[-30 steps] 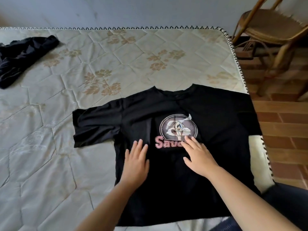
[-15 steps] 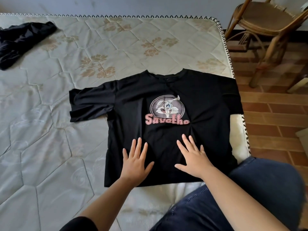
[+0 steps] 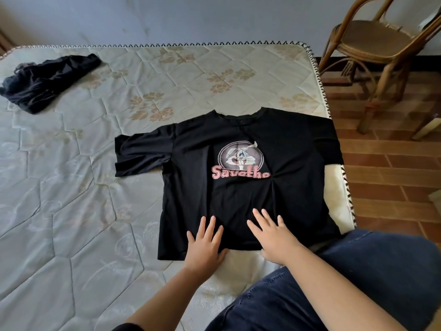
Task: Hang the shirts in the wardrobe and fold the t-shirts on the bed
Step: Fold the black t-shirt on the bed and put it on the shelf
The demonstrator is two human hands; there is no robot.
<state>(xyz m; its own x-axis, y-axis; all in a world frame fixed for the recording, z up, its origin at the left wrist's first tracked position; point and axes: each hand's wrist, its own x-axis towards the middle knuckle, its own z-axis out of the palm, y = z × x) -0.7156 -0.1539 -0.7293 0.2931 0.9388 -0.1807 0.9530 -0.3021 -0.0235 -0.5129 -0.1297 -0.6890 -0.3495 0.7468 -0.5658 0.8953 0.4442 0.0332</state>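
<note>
A black t-shirt (image 3: 195, 192) with a cartoon print and pink lettering lies face up, spread flat on the quilted mattress (image 3: 71, 211), near its right edge. Its right sleeve hangs over the mattress side. My left hand (image 3: 205, 244) presses flat on the shirt's bottom hem, fingers straight and spread. My right hand (image 3: 274, 237) lies flat beside it on the lower part of the shirt, fingers also straight. A small fold of cloth bunches under the lettering. A second black garment (image 3: 45, 80) lies crumpled at the mattress's far left.
A wooden rattan chair (image 3: 377, 51) stands on the brick floor (image 3: 386, 168) to the right of the bed. A grey wall runs behind the mattress. My knee in dark jeans (image 3: 358, 283) rests at the bed's near right corner.
Both hands have slid down the shirt from the print toward the bottom hem, smoothing it. The print is now uncovered. My view has drawn back and my knee has come into sight.
</note>
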